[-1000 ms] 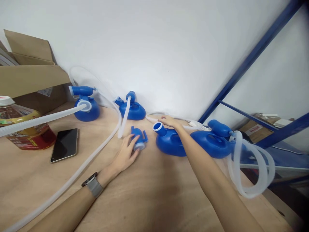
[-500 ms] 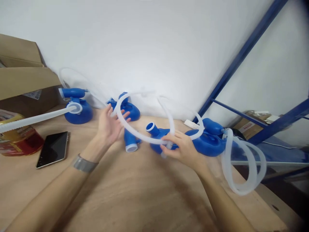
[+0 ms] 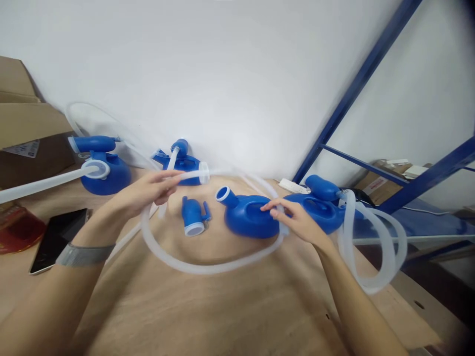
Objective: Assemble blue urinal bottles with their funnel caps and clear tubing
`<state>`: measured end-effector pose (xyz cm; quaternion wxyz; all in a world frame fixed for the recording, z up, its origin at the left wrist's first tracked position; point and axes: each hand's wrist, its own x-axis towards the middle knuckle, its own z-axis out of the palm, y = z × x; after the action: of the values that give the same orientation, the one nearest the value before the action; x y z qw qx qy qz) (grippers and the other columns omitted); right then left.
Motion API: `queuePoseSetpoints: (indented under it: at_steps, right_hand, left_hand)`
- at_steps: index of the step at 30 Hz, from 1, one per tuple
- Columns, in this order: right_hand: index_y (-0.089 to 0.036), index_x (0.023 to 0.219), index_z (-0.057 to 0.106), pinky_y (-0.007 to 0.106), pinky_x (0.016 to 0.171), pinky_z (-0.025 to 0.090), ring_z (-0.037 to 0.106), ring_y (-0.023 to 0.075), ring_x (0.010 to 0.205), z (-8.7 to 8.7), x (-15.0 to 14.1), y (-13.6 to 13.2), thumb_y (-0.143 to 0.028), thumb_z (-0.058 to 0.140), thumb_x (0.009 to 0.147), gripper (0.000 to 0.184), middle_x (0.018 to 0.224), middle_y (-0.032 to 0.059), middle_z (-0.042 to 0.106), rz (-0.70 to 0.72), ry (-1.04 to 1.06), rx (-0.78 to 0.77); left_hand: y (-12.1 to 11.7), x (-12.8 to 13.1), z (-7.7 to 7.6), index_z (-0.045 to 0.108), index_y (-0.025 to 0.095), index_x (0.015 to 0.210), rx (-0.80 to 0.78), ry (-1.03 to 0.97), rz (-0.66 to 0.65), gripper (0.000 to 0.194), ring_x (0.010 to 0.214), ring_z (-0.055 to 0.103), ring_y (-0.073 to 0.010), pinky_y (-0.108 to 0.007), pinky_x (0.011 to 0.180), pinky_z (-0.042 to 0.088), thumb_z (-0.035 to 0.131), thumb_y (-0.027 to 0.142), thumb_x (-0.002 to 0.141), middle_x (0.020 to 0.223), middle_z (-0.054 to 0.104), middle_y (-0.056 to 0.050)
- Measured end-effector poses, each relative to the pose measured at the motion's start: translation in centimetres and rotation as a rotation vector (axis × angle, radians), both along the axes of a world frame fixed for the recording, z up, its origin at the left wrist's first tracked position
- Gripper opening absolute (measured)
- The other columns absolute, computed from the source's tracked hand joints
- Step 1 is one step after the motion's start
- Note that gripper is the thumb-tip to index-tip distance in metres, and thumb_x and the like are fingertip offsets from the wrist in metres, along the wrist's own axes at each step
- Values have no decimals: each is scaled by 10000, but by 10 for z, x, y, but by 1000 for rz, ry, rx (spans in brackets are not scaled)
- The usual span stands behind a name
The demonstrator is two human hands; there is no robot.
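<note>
My left hand [image 3: 150,190] is closed around a translucent white tube [image 3: 211,268], near its end, where a clear-white cap [image 3: 204,173] sticks out past the fingertips. From there the tube loops across the tabletop toward the right. My right hand [image 3: 293,217] has its fingers apart and stretched over the handle of a blue plastic bottle [image 3: 252,217] with an uncapped, white-rimmed spout. Part of the tube passes under or behind that hand. Left of this bottle lies a small blue spouted piece [image 3: 193,217] with a white rim.
Blue bottles with tubes stand at the left [image 3: 107,173], back [image 3: 191,165] and right [image 3: 321,215]. Coiled tubing [image 3: 386,247] hangs beside the right one. A phone [image 3: 55,237], red-lidded jar [image 3: 22,227] and cardboard box [image 3: 40,158] are left; a blue metal frame [image 3: 349,94] rises right.
My left hand has gone from spread fingers to gripping the tube near its capped end. My right hand has let go of the tube and moved right, onto the bottle. The view has shifted slightly.
</note>
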<state>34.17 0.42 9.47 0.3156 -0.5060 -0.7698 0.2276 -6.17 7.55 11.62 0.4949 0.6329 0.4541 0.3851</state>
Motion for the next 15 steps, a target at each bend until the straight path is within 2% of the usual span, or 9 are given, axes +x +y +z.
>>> queuePoseSetpoints:
  at_steps: [2,4,7,10,13,15]
  right_hand:
    - [-268,1039,760,432,973,559,715,308,1143,-10,8,17,-632,544,990,426,1195,65,791,-81,149,22]
    - [-273,1048,744,478,1105,499,665,319,1272,-24,13,32,-705,496,982,503,1305,68,759,-124,267,14]
    - [-282,1111,729,490,1201,416,611,308,1356,-48,13,44,-742,471,971,545,1373,59,723,-141,304,-23]
    - [-286,1164,707,449,1122,485,662,298,1248,-66,7,48,-699,559,939,493,1294,56,735,-195,279,3]
    - [-273,1147,696,405,981,554,704,286,1094,-77,3,50,-637,625,901,446,1189,56,739,-249,287,45]
    - [-267,1127,693,392,941,562,707,280,1056,-80,3,52,-598,648,885,412,1157,52,735,-252,280,61]
  left_hand:
    - [1,-4,-1,778,234,1118,121,257,27,419,585,560,-144,-219,485,442,721,560,862,767,686,-29]
    - [2,-6,1,788,236,1170,230,456,86,480,768,677,-218,-284,653,552,663,594,875,950,778,-63]
    - [1,-9,7,808,219,1149,343,600,149,518,1000,722,-310,-383,919,570,599,606,876,1102,808,-85]
    - [1,-15,12,821,236,1138,356,675,163,519,1004,727,-328,-396,949,561,592,611,862,1091,816,-74]
    - [-2,-15,14,826,276,1141,351,699,98,498,928,721,-308,-364,861,573,602,618,858,1003,819,-46]
    - [-7,-8,16,838,273,1108,353,638,55,459,864,707,-290,-349,811,570,650,589,832,923,813,-37]
